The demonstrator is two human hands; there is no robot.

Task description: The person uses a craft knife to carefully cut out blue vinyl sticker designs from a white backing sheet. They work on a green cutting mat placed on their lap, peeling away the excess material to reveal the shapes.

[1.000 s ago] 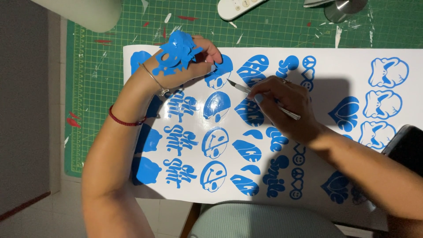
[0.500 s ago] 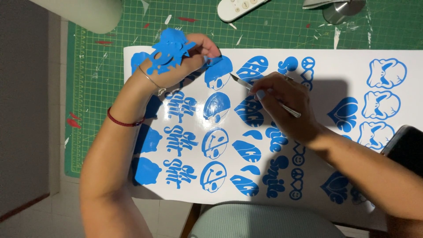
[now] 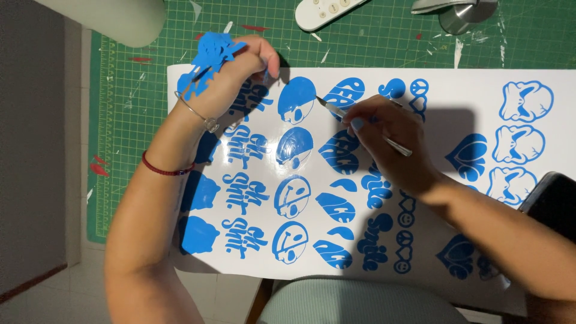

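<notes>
A white backing sheet (image 3: 438, 90) covered with blue vinyl cut-outs lies on a green cutting mat (image 3: 138, 120). My left hand (image 3: 240, 75) rests at the sheet's upper left with its fingers pressed down on it, and scraps of peeled blue vinyl (image 3: 213, 51) cling to the back of the hand. My right hand (image 3: 384, 135) holds a thin silver craft knife (image 3: 333, 108) like a pen. The blade tip points at the edge of a round blue face sticker (image 3: 296, 99). Bracelets circle my left wrist.
A white remote control (image 3: 327, 11) and a metal stand base (image 3: 459, 15) lie on the mat at the top. A pale cylinder (image 3: 120, 18) stands at the top left. A dark phone (image 3: 552, 201) lies at the right edge. A grey-green chair seat (image 3: 354, 303) shows below.
My left hand, with the blue scraps on it, has shifted slightly up the sheet. The right hand and knife have barely moved.
</notes>
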